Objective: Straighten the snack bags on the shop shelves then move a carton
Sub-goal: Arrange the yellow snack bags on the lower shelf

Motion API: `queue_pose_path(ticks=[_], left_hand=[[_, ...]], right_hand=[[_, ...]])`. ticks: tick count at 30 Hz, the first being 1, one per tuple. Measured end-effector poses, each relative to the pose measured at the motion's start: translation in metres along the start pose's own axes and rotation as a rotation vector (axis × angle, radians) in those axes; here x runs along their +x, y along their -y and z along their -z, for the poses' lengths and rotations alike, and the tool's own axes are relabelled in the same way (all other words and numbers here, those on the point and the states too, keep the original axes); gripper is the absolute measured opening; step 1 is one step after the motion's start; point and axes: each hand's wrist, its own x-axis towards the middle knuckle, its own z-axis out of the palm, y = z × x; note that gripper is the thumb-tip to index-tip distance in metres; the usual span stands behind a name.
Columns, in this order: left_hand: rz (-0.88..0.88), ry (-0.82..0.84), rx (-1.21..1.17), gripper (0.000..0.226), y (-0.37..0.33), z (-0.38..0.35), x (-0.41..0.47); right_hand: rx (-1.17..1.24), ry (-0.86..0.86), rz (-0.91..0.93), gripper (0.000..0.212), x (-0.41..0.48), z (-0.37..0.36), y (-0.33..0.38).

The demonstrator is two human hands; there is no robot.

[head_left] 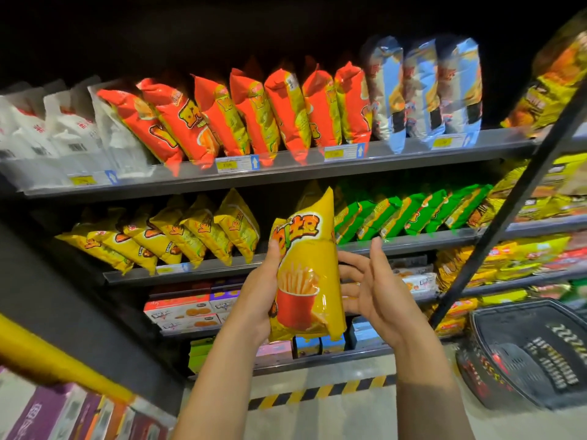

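A yellow snack bag (306, 274) with a picture of fries in a red cup is held upright in front of the shelves. My left hand (259, 293) grips its left edge. My right hand (378, 290) is behind its right side with fingers spread, touching or just off the bag. A row of the same yellow bags (178, 233) leans on the middle shelf (203, 268) to the left, with a gap beside it. Green bags (409, 214) lean to the right of the gap. Orange bags (254, 115) and blue-silver bags (422, 90) fill the upper shelf.
White bags (60, 134) stand upper left. Boxed biscuits (184, 312) fill the lower shelves. A dark shopping basket (533, 354) sits on the floor at right, beside a slanted black post (508, 204). Purple cartons (54, 414) lie bottom left. Hazard tape (320, 392) marks the floor.
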Motion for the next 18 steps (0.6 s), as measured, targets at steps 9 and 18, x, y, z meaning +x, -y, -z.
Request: queue_pose_path(ticks=[9, 18], left_hand=[[-0.293, -0.05, 0.224, 0.049, 0.006, -0.09, 0.011], [-0.356, 0.216, 0.266, 0.069, 0.026, -0.112, 0.006]], right_hand=[[-0.194, 0.077, 0.093, 0.056, 0.013, 0.073, 0.023], [-0.262, 0.137, 0.146, 0.046, 0.014, 0.151, 0.028]])
